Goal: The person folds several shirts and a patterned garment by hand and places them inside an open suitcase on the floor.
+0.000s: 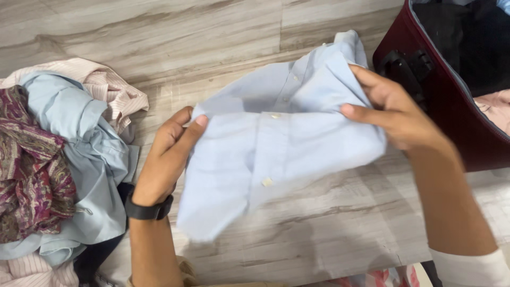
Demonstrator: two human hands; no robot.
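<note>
A light blue button-up shirt (276,143), partly folded, hangs just above the wood-look floor between my hands. My left hand (167,157), with a black band on its wrist, pinches the shirt's left edge with thumb and fingers. My right hand (396,114) grips the shirt's right side near the collar, its fingers pressed into the cloth. The button placket runs down the middle, with white buttons showing.
A pile of clothes (58,159) lies at the left: a light blue shirt, a pink striped one and a maroon patterned cloth. An open maroon suitcase (451,106) with a dark lining stands at the upper right, a pink garment inside. Grey floor (319,223) lies below the shirt.
</note>
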